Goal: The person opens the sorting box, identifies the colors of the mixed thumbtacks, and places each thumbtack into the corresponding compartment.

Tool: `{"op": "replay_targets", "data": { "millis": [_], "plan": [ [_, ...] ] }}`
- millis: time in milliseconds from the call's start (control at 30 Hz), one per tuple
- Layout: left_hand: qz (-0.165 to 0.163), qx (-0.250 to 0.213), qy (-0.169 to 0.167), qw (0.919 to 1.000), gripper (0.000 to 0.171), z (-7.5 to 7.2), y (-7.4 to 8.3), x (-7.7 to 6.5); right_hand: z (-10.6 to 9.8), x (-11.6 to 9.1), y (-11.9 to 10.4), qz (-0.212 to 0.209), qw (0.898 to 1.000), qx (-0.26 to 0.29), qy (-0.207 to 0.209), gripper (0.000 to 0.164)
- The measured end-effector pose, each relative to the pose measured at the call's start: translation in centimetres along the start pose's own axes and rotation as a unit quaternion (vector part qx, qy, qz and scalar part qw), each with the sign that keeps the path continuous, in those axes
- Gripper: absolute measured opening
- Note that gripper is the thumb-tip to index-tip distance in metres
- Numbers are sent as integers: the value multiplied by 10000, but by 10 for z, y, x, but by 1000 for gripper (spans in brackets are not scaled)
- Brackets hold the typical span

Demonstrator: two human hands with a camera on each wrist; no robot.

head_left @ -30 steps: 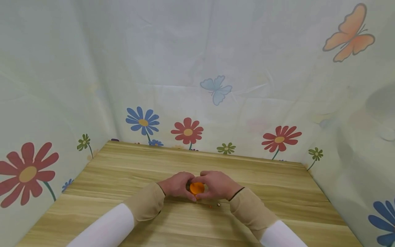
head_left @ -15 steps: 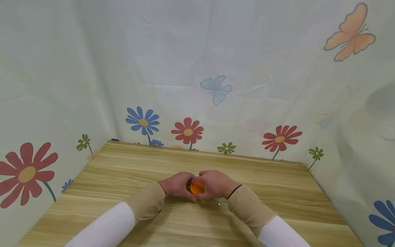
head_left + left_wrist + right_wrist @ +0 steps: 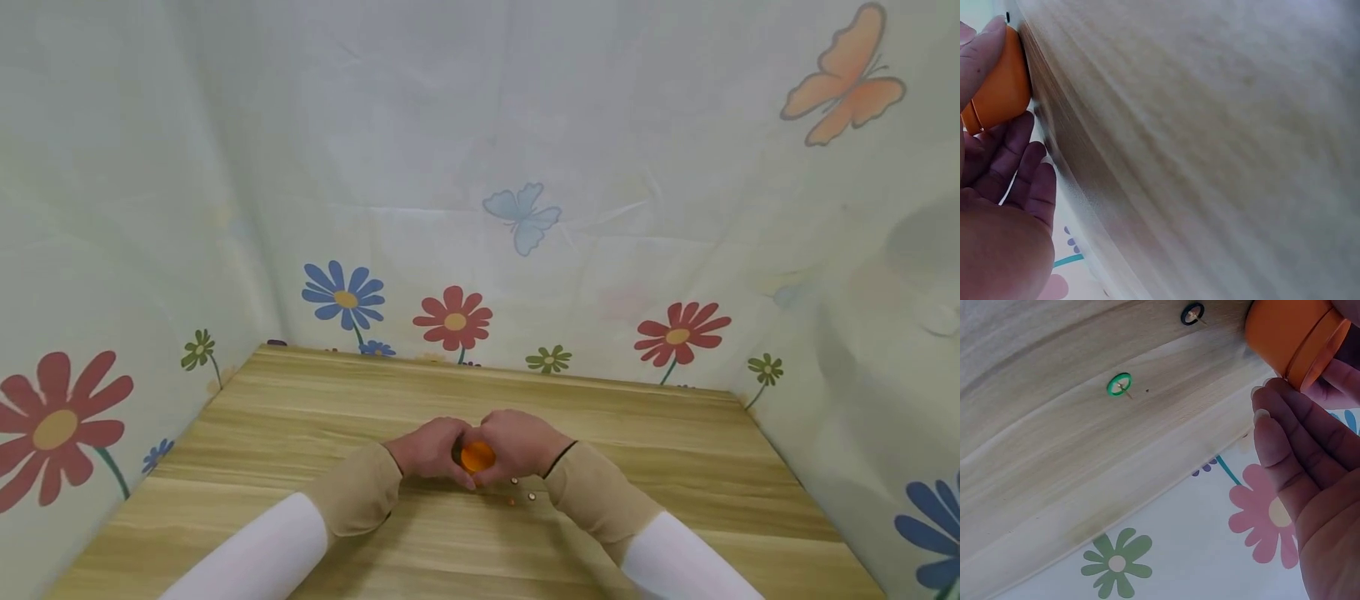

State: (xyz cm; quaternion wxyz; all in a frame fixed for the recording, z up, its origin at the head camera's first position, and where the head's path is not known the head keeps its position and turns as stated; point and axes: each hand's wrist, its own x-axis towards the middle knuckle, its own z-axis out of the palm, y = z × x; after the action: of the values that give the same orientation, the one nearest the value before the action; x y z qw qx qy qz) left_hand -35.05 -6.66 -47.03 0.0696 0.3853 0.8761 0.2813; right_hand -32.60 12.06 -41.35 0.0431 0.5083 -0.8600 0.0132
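Note:
Low over the wooden table, both hands hold a small orange pot-shaped cup [image 3: 477, 456] with a raised rim. My left hand [image 3: 433, 450] curls round its left side, the thumb on it in the left wrist view. From the other side my right hand [image 3: 521, 447] grips the cup, its fingertips against the rim in the right wrist view. Inside the cup nothing can be made out. Beside the right hand lie a green-edged thumbtack [image 3: 1112, 384] and a black-edged thumbtack [image 3: 1192, 313], their pins sticking out. A tiny orange speck [image 3: 512, 502] is nearby.
The wooden tabletop [image 3: 337, 408] reaches back to a pale curtain [image 3: 420, 150] printed with flowers and butterflies. This curtain also closes off the left and right sides.
The right hand has shifted a little leftward and closer round the cup. A second thumbtack beside it has come into sight. The left hand stays almost still.

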Motion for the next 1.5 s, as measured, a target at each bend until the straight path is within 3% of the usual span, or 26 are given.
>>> {"op": "replay_targets", "data": {
  "millis": [367, 833, 1500],
  "plan": [
    [88, 76, 45, 9999, 41, -4, 10, -5, 0, 6, 2, -215, 9993, 273, -107, 23],
    [-95, 18, 57, 9999, 43, -5, 9, -4, 3, 7, 1, -116, 9997, 196, -76, 24],
    [112, 111, 119, 9998, 46, -3, 4, -1, 2, 6, 4, -330, 9983, 486, -42, 23]
  ]
}}
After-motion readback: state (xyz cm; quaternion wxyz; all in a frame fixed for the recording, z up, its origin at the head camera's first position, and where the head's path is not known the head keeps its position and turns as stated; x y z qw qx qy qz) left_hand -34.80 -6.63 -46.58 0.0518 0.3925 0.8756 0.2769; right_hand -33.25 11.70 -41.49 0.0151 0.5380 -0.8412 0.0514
